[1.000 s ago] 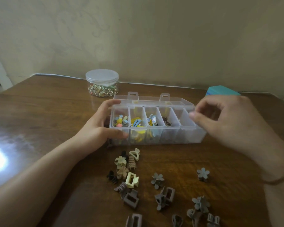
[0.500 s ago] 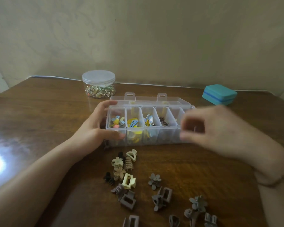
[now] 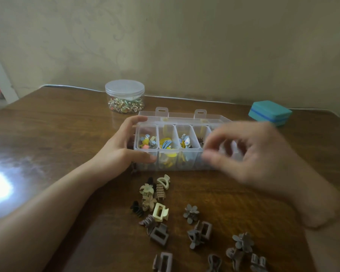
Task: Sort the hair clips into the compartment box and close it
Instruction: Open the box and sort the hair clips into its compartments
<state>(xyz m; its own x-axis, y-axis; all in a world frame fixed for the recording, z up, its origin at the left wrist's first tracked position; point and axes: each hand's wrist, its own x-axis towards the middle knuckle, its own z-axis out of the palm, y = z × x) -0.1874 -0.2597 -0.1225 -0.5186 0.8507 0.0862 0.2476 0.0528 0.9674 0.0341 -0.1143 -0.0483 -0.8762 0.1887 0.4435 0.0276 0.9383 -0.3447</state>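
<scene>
Presently the clear plastic compartment box (image 3: 177,134), lid open, is gripped at its nine o'clock end by the left hand (image 3: 120,152), while the blurred right hand (image 3: 249,154), fingers curled, grasp indiscernible, could knock it; loose matte hair clips (image 3: 159,211) lie at six o'clock.

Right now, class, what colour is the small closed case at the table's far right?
Teal, with a darker blue band around its seam; head view.

Right hand (image 3: 249,154) motion-blurred, fingers curled; whether it holds anything cannot tell. It hides right end of compartment box (image 3: 166,147). Bottom-edge hair clips (image 3: 258,263) cut off. Jar (image 3: 124,96) contents too small to identify.
</scene>
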